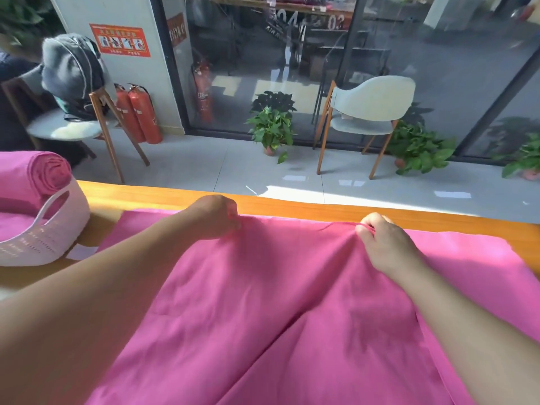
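Matt woven pink cloth (263, 317), soft and lightly creased. Under it, smooth varnished wood of the desk (292, 207), orange-brown with a mild sheen. White plastic basket (62, 229) with a perforated wall and dull finish; same matt fabric in the rolled cloth (43, 171) inside. Glossy red painted metal on the fire extinguishers (143, 112). Pale matt chair (374, 103) shell on wooden legs. Grey floor (233, 165) tiles, faintly shiny. Reflective glass wall (292, 54).

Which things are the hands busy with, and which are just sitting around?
Busy with: pink cloth, pinched at its far edge by left hand and right hand; table under it.
Sitting around: basket, rolled cloth, chair, plant, fire extinguishers.
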Motion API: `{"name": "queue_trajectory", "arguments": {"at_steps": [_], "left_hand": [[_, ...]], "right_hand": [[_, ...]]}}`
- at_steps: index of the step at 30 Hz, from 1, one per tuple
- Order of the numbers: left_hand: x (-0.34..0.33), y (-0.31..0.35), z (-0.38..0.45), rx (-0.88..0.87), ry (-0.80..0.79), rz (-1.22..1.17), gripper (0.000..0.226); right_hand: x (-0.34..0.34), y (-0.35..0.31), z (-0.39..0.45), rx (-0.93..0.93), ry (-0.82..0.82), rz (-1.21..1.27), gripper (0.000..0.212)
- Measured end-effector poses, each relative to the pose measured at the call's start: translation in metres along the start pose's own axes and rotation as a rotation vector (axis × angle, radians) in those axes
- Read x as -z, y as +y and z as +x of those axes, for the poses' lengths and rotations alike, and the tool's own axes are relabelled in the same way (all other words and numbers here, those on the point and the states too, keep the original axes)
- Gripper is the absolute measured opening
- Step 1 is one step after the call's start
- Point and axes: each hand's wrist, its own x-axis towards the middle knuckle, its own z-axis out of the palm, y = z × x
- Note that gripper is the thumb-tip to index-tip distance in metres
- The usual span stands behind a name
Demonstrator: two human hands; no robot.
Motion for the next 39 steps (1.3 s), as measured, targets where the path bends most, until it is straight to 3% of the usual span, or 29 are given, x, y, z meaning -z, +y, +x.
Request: {"name": "queue_trajectory", "arguments": {"at_steps": [6,13,19,22,25,33,39], "left_hand": [[-0.022,-0.019,0.013,-0.051,0.279,-0.120,0.016],[-0.045,-0.046,0.020,-0.137,0.510,-0.049,0.029],[-0.031,-0.070,0.015,-0.089,0.457,-0.018,0.049],[-0.013,-0.089,0.014,-0.007,0.326,0.000,0.043],[-0.006,-0.109,0.012,0.068,0.271,0.036,0.022],[-0.037,-0.114,0.018,0.062,0.599,0.020,0.021],[-0.045,-0.117,0.017,0.058,0.669,0.080,0.029]], "right_hand": [[-0.013,-0.003,0.018,-0.075,-0.012,-0.113,0.021],[-0.019,0.007,0.034,-0.093,-0.082,-0.165,0.028],[-0.025,0.007,0.043,-0.178,-0.095,-0.156,0.027],[-0.027,0.002,0.042,-0.188,-0.095,-0.162,0.026],[-0.027,0.000,0.041,-0.181,-0.083,-0.167,0.025],[-0.032,0.001,0.042,-0.173,-0.063,-0.143,0.024],[-0.033,0.000,0.041,-0.182,-0.042,-0.134,0.023]]}}
